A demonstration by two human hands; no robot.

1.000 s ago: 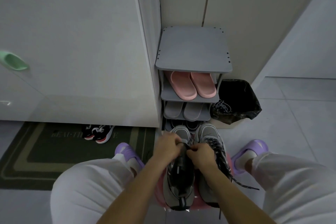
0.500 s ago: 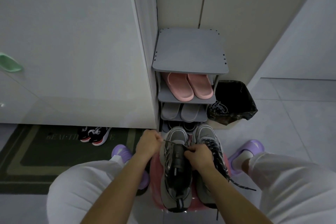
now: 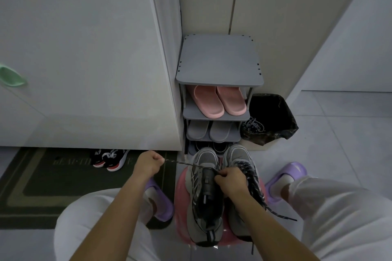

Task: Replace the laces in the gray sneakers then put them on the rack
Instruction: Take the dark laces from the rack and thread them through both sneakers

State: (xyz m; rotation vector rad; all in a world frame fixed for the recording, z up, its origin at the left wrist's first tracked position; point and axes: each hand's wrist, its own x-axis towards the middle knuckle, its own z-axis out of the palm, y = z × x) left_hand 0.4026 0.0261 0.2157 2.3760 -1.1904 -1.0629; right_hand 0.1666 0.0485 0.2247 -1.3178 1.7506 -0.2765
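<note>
The left hand [image 3: 148,164] is closed in a fist round a dark speckled lace [image 3: 180,163] and holds it taut, out toward 9 o'clock from the left gray sneaker [image 3: 204,214]. The right hand [image 3: 230,180] rests on that sneaker's tongue with its fingers curled, pinching the same lace at the eyelets. The right gray sneaker [image 3: 237,154] stands touching it at 3 o'clock, already threaded, with a loose lace end trailing toward 5 o'clock. Both sneakers sit toes forward on a pink stool [image 3: 180,188] between the person's knees. The rack [image 3: 219,59] stands at 12 o'clock just beyond the toes, with pink slippers [image 3: 218,101] on its second shelf. A black bin bag [image 3: 273,116] is at 1 o'clock, beside the rack.
</note>
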